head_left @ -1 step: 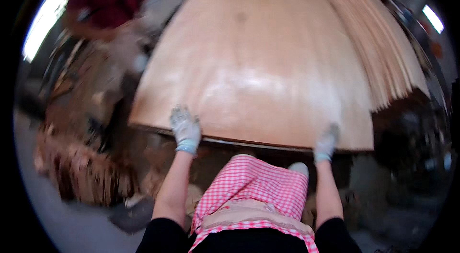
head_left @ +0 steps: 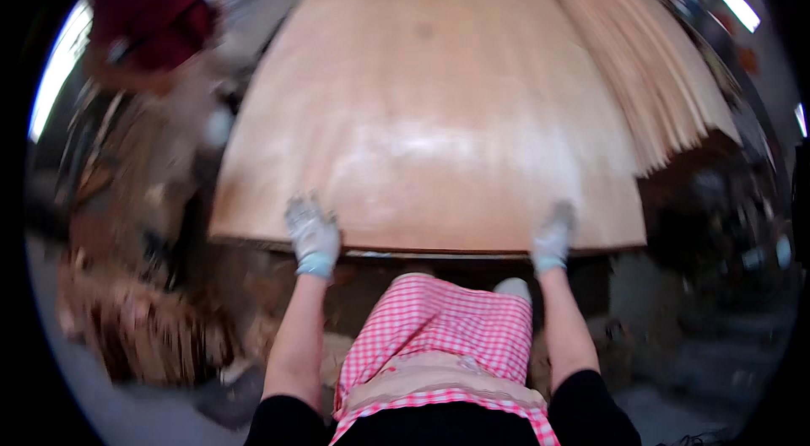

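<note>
A broad, pale brown sheet of wood veneer (head_left: 422,91) lies in front of me, its near edge running across the view. On that edge toward the left, my left hand (head_left: 313,232) rests in a whitish glove with a light blue cuff, fingers spread over the sheet. Toward the right corner, my right hand (head_left: 553,237), gloved the same way, lies on the sheet with its fingers stretched forward, somewhat blurred. Neither hand is closed round anything I can see. Whether my thumbs reach under the edge is hidden.
A fanned stack of veneer sheets (head_left: 629,49) stands along the right side. Another person (head_left: 152,11) in a dark red top is at the far left. Torn brown veneer pieces (head_left: 156,324) are heaped at the lower left. My pink checked apron (head_left: 447,315) hangs below the sheet's edge.
The whole view has turned slightly, so the sheet, the stack and the other person sit further left. Both my hands stay on the sheet's near edge.
</note>
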`<action>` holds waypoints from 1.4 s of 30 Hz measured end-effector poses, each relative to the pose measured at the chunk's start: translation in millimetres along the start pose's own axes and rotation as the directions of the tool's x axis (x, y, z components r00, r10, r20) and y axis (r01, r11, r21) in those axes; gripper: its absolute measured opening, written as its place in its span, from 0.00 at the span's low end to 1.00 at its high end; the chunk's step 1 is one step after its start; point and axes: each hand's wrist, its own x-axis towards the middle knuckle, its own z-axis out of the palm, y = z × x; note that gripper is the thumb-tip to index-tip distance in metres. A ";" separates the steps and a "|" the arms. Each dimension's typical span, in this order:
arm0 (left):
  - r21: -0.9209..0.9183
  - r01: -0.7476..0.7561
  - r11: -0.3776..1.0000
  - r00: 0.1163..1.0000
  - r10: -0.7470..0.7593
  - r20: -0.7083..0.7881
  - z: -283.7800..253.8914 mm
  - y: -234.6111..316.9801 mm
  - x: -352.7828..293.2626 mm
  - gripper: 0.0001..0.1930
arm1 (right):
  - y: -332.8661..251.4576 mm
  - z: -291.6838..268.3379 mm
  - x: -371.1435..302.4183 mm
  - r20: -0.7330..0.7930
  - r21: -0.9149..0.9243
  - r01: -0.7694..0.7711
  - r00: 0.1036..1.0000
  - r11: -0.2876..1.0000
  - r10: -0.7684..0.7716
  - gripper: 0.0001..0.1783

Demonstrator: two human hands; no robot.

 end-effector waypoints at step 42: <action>-0.532 0.033 0.846 0.426 0.469 0.773 -39.6 470.2 -46.8 0.22 | 335.0 -312.1 -112.6 0.651 0.147 -0.863 0.452 0.483 0.610 0.23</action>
